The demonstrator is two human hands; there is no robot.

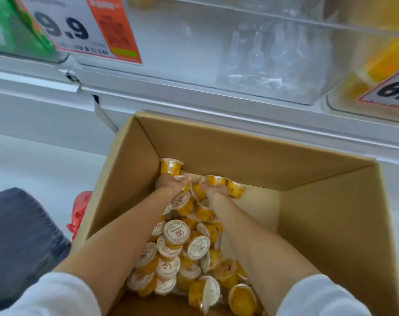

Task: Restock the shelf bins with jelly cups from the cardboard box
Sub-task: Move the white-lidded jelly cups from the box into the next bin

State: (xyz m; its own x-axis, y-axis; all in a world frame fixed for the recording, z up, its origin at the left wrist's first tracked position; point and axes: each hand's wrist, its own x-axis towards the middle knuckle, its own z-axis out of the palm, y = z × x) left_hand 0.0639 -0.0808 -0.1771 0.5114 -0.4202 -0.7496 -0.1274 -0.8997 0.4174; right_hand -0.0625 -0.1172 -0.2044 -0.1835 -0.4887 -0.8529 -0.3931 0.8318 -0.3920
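Here we see both arms reaching down into the open cardboard box (326,226), which stands on the floor just in front of the white shelf base. The left hand (169,184) is at the far left corner of the box floor, its fingers curled around jelly cups; one yellow cup (170,166) leans against the box wall just beyond it, touching the hand. The right hand (218,189) sits close beside the left one, a little to the right, closed over several cups, with yellow cups (236,189) poking out on its far and right sides. How many cups each hand grips we cannot tell, since the fingers are buried among them.

The rest of the jelly cups (178,252) lie in a loose heap along the box floor, running from the hands back toward the near edge between the two forearms. Most show white printed foil lids, and some lie tipped on their sides with the yellow filling showing. The right part of the box floor is bare cardboard.

Above the box, at the far side, a clear plastic shelf bin (285,71) sits on the shelf. A price sign reading 9.9 (64,28) hangs at the far left, and another sign (390,90) is partly visible at the far right. At the near left we see a dark trouser leg (18,236) and a red shoe (79,208) beside the box.
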